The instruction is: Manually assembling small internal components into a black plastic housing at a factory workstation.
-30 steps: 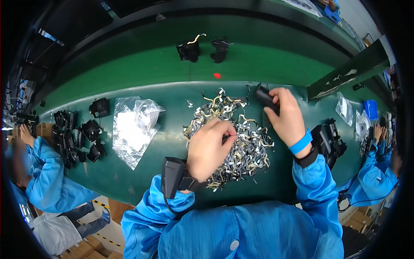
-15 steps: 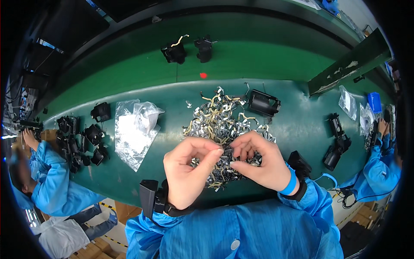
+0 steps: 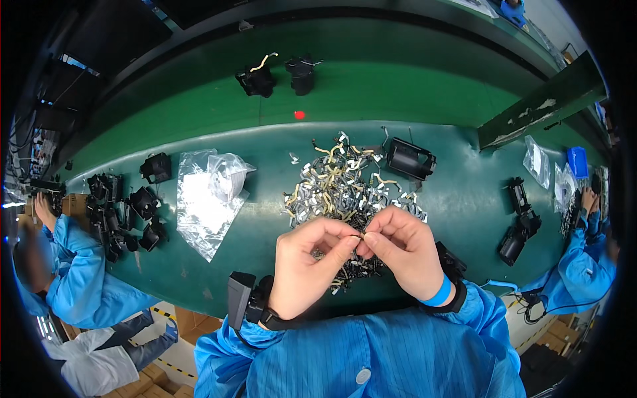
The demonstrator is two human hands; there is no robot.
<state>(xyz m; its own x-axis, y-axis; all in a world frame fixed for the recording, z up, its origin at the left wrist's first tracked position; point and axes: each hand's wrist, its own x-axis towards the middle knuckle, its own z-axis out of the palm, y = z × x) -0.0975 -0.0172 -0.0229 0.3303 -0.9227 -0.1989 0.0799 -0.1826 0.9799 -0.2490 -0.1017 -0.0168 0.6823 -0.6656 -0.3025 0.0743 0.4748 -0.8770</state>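
Observation:
In front of me my left hand (image 3: 308,265) and my right hand (image 3: 410,257) meet fingertip to fingertip, both closed in a pinch. Between them shows a tiny dark and yellowish bit, too small to name. Below and beyond the fingers spreads a heap of short wire cables (image 3: 335,182) with white connectors, some sleeved in tan, others grey or black. My hands cover part of its near side. A black plastic housing (image 3: 410,159) lies at the heap's far right edge, and another dark part (image 3: 451,260) is partly hidden behind my right wrist.
Clear plastic bags (image 3: 209,199) lie left of the heap, with several black housings (image 3: 126,209) farther left. Two black parts (image 3: 302,74) stand at the back. More housings (image 3: 517,229) and a blue bin (image 3: 576,162) are at right. Co-workers in blue sit on both sides.
My hands have come together from slightly apart, and their fingertips now touch around the small bit. My left hand moved rightward. The heap looks about the same.

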